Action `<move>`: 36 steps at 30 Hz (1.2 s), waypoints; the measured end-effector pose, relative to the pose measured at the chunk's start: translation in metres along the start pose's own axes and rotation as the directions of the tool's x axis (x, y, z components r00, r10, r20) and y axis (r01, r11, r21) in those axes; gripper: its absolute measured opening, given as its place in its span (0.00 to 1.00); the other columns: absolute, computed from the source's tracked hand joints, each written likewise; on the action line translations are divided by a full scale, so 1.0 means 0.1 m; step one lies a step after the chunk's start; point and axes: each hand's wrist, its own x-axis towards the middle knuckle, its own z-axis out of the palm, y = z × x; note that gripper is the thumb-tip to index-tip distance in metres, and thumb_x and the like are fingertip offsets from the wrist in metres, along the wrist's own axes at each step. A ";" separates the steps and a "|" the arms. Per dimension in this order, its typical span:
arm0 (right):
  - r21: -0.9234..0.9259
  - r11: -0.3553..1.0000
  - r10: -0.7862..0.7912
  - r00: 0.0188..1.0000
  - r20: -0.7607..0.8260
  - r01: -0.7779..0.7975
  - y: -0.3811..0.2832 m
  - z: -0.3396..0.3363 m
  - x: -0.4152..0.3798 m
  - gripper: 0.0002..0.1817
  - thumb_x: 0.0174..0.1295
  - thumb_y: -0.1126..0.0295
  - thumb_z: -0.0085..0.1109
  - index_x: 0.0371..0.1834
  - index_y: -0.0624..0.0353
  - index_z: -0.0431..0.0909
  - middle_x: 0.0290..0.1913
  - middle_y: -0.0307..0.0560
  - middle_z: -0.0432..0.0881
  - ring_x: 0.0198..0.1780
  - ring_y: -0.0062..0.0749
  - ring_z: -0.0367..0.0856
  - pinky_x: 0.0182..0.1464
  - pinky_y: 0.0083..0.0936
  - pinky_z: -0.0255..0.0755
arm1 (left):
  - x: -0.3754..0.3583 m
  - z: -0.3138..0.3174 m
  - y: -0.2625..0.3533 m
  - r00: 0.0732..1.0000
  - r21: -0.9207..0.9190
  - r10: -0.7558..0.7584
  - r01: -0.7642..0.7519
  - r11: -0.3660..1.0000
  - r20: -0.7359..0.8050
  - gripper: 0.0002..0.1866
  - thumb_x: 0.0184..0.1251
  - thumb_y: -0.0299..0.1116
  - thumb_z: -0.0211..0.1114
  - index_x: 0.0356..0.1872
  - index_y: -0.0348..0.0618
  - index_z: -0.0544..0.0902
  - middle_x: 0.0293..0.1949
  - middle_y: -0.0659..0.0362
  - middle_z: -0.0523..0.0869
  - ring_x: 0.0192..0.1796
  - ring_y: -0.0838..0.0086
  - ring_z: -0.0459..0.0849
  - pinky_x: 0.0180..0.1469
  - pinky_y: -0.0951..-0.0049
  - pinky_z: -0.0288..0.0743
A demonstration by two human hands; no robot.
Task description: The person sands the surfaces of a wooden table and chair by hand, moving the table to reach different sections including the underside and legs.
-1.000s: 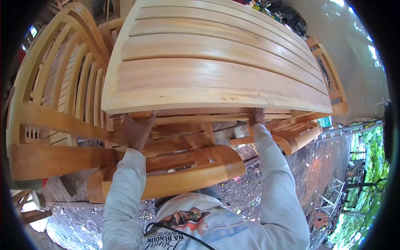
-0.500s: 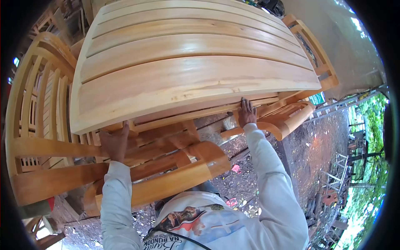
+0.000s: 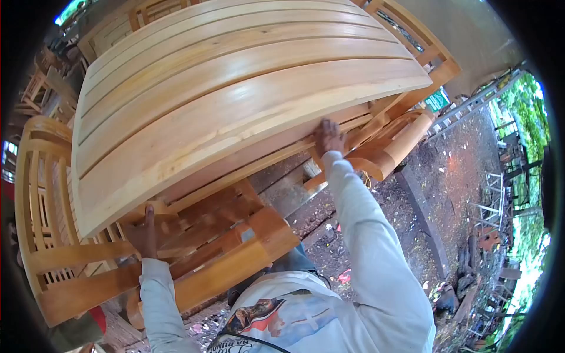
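Note:
A large slatted wooden tabletop (image 3: 235,100) fills the upper middle of the view, tilted down to the left. Under its near left corner is my left hand (image 3: 143,235), thumb up and fingers partly hidden by the wood. My right hand (image 3: 331,138) rests on a wooden rail below the tabletop's near edge, its fingers bent over it. A wooden chair (image 3: 229,267) with a broad curved armrest stands just in front of my body, beneath the table edge.
A slatted wooden chair (image 3: 47,200) stands at the left, another wooden seat (image 3: 400,147) at the right. Farther right are a ladder (image 3: 465,109), a metal frame (image 3: 491,200) and littered ground. More wooden furniture lies at the upper left.
The view has turned, so the tabletop appears more tilted and shifted left. Both hands stay at the table's near side, with the left one lower in view.

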 end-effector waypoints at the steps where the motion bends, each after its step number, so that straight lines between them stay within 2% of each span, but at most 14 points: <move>1: 0.100 0.976 0.197 0.980 -0.016 -0.194 0.08 -0.09 0.15 0.30 0.78 0.59 0.38 0.79 0.59 0.65 0.81 0.54 0.65 0.84 0.49 0.56 0.83 0.49 0.48 | 0.01 -0.02 0.05 1.000 -0.005 -0.015 0.015 1.000 0.025 0.32 0.61 0.39 0.83 0.58 0.27 0.80 0.51 0.48 0.90 0.51 0.66 0.89 0.56 0.67 0.82; 5: -0.027 0.999 -0.013 0.968 0.251 0.020 -0.43 -0.18 0.07 0.29 0.76 0.58 0.40 0.74 0.62 0.69 0.78 0.60 0.68 0.80 0.56 0.62 0.82 0.50 0.51 | 0.07 -0.22 -0.16 0.991 -0.181 0.024 0.000 0.983 0.130 0.32 0.64 0.30 0.78 0.65 0.29 0.76 0.60 0.48 0.86 0.60 0.67 0.85 0.63 0.65 0.78; 6: -0.215 0.940 -0.290 0.953 -0.089 0.266 -0.55 0.43 -0.16 0.29 0.74 0.59 0.42 0.73 0.63 0.70 0.76 0.61 0.70 0.78 0.56 0.65 0.81 0.53 0.53 | 0.13 -0.30 -0.33 0.992 -0.261 0.060 -0.030 0.965 0.108 0.31 0.65 0.28 0.76 0.67 0.30 0.74 0.62 0.48 0.85 0.62 0.67 0.84 0.65 0.65 0.77; 7: -0.104 0.922 -0.356 0.923 0.146 0.372 -0.90 0.03 -0.44 0.31 0.75 0.59 0.41 0.78 0.63 0.65 0.79 0.60 0.67 0.81 0.56 0.61 0.83 0.55 0.49 | 0.19 -0.47 -0.48 0.999 -0.325 0.047 -0.038 0.945 0.020 0.29 0.68 0.28 0.72 0.68 0.31 0.74 0.62 0.49 0.84 0.63 0.66 0.83 0.66 0.64 0.75; 8: 0.114 0.905 -0.401 0.912 -0.089 0.409 -0.96 0.26 -0.71 0.33 0.76 0.59 0.39 0.82 0.61 0.60 0.83 0.58 0.62 0.84 0.54 0.56 0.84 0.57 0.45 | 0.26 -0.64 -0.61 0.997 -0.385 0.034 -0.058 0.921 -0.068 0.27 0.71 0.28 0.68 0.69 0.32 0.73 0.62 0.50 0.84 0.64 0.65 0.82 0.68 0.63 0.74; 11: 0.053 0.967 -0.250 0.968 0.037 0.248 -0.35 0.24 -0.12 0.30 0.77 0.55 0.43 0.77 0.60 0.66 0.80 0.55 0.66 0.82 0.55 0.60 0.83 0.57 0.48 | 0.35 -1.44 0.00 0.964 -0.158 0.008 -0.052 0.986 -0.265 0.21 0.74 0.29 0.59 0.64 0.32 0.77 0.60 0.50 0.84 0.65 0.61 0.82 0.68 0.62 0.74; 15: 0.084 0.878 0.475 0.880 -0.028 -0.471 0.63 0.07 0.79 0.33 0.80 0.54 0.34 0.83 0.57 0.59 0.85 0.53 0.59 0.86 0.55 0.51 0.84 0.58 0.41 | 0.31 -1.73 1.08 0.762 -0.079 0.092 -0.185 0.980 -0.641 0.18 0.72 0.27 0.57 0.58 0.29 0.82 0.59 0.46 0.85 0.66 0.59 0.82 0.69 0.62 0.73; 17: 0.153 0.905 0.413 0.906 -0.094 -0.397 0.46 0.77 0.91 0.33 0.79 0.55 0.35 0.81 0.63 0.61 0.84 0.61 0.59 0.86 0.59 0.51 0.84 0.58 0.42 | 0.11 -1.39 2.03 0.733 0.090 0.371 -0.393 0.915 -0.570 0.20 0.74 0.28 0.57 0.62 0.29 0.79 0.62 0.45 0.84 0.68 0.59 0.81 0.72 0.61 0.71; 21: 0.153 0.908 -0.415 0.887 0.201 0.390 -1.04 0.31 -0.39 0.36 0.76 0.61 0.35 0.84 0.70 0.53 0.85 0.67 0.52 0.86 0.64 0.46 0.84 0.67 0.35 | 0.29 -0.82 2.77 0.779 0.176 0.622 -0.604 0.778 -0.077 0.24 0.78 0.32 0.58 0.70 0.30 0.73 0.73 0.46 0.77 0.75 0.58 0.73 0.79 0.59 0.61; 24: 0.123 0.875 -0.483 0.826 0.290 0.468 -0.87 0.03 -0.32 0.36 0.77 0.59 0.36 0.85 0.65 0.53 0.87 0.60 0.52 0.88 0.58 0.45 0.83 0.70 0.36 | 0.10 -0.15 3.44 0.632 0.205 0.681 -0.770 0.604 0.369 0.27 0.80 0.40 0.58 0.72 0.34 0.73 0.76 0.45 0.72 0.80 0.53 0.67 0.81 0.53 0.57; 26: -0.106 0.970 -0.159 0.903 0.400 0.217 -0.23 0.13 0.39 0.35 0.78 0.57 0.35 0.85 0.61 0.55 0.87 0.52 0.54 0.88 0.52 0.46 0.83 0.70 0.38 | 0.15 0.09 3.50 0.550 0.210 0.688 -0.829 0.518 0.473 0.28 0.82 0.41 0.56 0.75 0.37 0.70 0.79 0.46 0.68 0.81 0.53 0.64 0.82 0.53 0.55; 29: 0.202 0.935 0.311 0.948 -0.063 -0.293 0.54 0.30 0.97 0.35 0.79 0.53 0.35 0.85 0.59 0.57 0.85 0.55 0.58 0.86 0.56 0.49 0.84 0.63 0.36 | 0.15 0.33 3.30 0.560 0.167 0.582 -0.789 0.591 0.590 0.33 0.82 0.51 0.53 0.77 0.39 0.69 0.80 0.44 0.64 0.83 0.49 0.60 0.82 0.50 0.53; 30: -0.141 0.940 0.304 0.950 -0.069 -0.311 0.53 0.91 1.18 0.35 0.79 0.53 0.35 0.85 0.60 0.57 0.86 0.55 0.57 0.86 0.56 0.48 0.84 0.64 0.36 | 0.16 0.36 3.27 0.581 0.150 0.529 -0.748 0.647 0.618 0.35 0.82 0.56 0.53 0.77 0.39 0.69 0.81 0.43 0.63 0.83 0.47 0.59 0.82 0.48 0.52; 36: 0.146 0.876 -0.476 0.780 0.406 0.459 -1.24 0.04 -0.25 0.36 0.78 0.56 0.35 0.85 0.65 0.55 0.87 0.59 0.51 0.88 0.59 0.42 0.84 0.67 0.32 | 0.15 0.38 3.31 0.576 0.254 0.562 -0.796 0.549 0.594 0.38 0.83 0.60 0.44 0.80 0.39 0.65 0.82 0.43 0.61 0.85 0.47 0.54 0.83 0.48 0.47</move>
